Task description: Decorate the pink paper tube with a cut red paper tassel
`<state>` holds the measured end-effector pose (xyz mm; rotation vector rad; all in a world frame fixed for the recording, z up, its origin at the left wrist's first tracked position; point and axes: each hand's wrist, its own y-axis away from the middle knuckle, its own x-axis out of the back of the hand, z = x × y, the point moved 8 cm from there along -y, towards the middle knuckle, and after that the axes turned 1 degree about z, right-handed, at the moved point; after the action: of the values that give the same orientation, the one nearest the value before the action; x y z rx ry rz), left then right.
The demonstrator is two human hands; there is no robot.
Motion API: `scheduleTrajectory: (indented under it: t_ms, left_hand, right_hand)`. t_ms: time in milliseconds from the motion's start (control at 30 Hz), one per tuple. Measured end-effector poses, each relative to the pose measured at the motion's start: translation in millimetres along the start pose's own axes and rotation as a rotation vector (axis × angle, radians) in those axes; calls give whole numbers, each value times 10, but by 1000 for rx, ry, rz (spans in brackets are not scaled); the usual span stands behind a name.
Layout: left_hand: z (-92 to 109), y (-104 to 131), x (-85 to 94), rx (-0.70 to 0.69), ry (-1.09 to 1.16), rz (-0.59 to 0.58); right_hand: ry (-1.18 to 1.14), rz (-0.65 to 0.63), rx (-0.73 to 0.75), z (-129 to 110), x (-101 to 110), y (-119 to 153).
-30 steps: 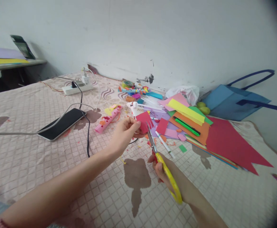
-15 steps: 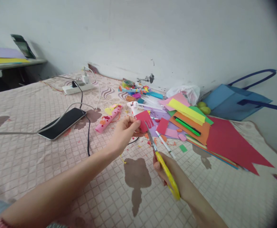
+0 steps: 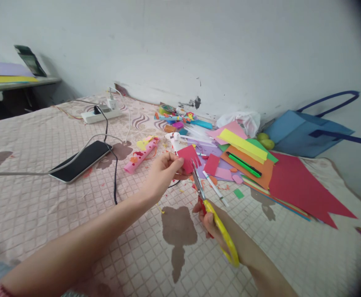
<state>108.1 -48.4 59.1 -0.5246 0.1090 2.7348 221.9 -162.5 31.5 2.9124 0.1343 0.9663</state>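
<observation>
Above a quilted tablecloth (image 3: pixel 137 247), at centre, fringed red paper (image 3: pixel 186 158) is pinched by the left hand (image 3: pixel 164 171), thumb against fingers; the right hand (image 3: pixel 230 227) curls its fingers round scissors (image 3: pixel 210 207), blades at the fringe. Left lies a pink roll (image 3: pixel 141 156).

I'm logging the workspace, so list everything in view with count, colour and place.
Fringed piece: 1, red, centre
Scissors: 1, yellow and red, centre
Coloured sheets: several, mixed, right
Marker: 1, green, on coloured sheets
Pen: 1, white, by scissors
Scraps: many, mixed, around centre
Decorated roll: 1, pink, centre left
Glue gun: 1, white, centre
Flat device: 1, black, left
Power strip: 1, white, left
Cables: several, pale and black, left
Craft clutter: many, mixed, back
Plastic bag: 1, white, back
Round items: 2, green, right
Handled bag: 1, blue, right
Side table: 1, pale, left
Tablecloth: 1, pinkish, beneath
Wall: 1, white, behind
Left hand: 1, bare, holding fringed piece
Right hand: 1, bare, holding scissors
</observation>
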Motion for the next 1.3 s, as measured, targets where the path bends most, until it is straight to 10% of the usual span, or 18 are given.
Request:
scheduleTrajectory:
  t_ms: [867, 1300]
  left_hand:
    - [22, -10, 2, -17, 28, -8]
    - [-44, -5, 3, 20, 30, -14]
  right_hand:
    - [-251, 32, -276, 243, -70, -4]
    - [-149, -64, -80, 96, -77, 19]
